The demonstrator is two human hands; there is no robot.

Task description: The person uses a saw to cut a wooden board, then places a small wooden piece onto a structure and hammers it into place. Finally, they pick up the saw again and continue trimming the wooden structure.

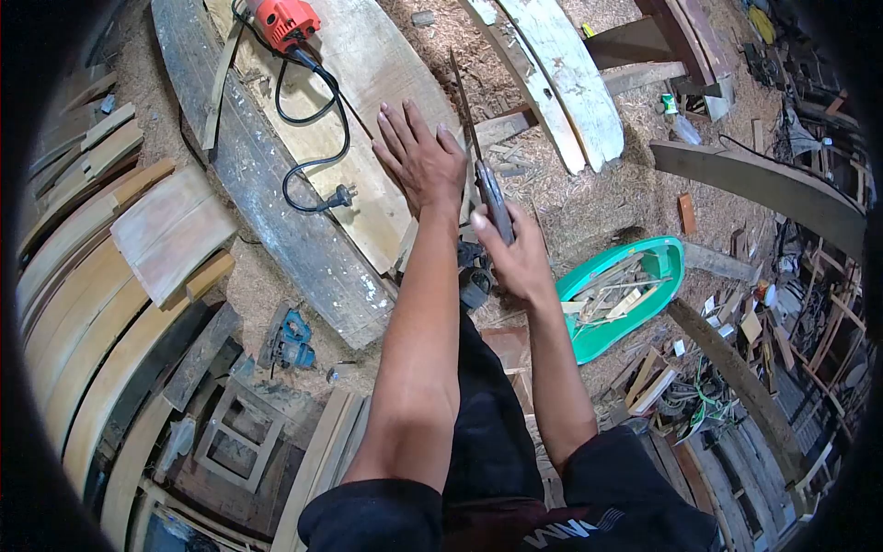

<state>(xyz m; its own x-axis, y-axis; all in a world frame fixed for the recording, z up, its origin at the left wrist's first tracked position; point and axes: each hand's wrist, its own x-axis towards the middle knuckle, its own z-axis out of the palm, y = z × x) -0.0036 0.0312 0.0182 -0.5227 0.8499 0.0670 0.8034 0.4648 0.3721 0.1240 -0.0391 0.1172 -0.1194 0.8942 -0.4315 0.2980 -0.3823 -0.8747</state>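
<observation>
My left hand (420, 158) lies flat on a pale wooden board (386, 64), fingers stretched towards its far end. Just to its right, my right hand (521, 256) is wrapped round the dark handle of a handsaw (494, 201). The saw's narrow blade points away from me, seen nearly edge-on along the board's right side. A red power tool (285, 20) rests at the far end of the board. Its black cord (348, 124) loops across the wood to a plug (342, 196) left of my left wrist.
A green tub (678, 267) holding wood scraps stands on the right. Beyond it lie curved planks (763, 175) and heaped offcuts. To the left are stacked boards (175, 230) and a blue power tool (292, 340). Shavings cover the ground (589, 216).
</observation>
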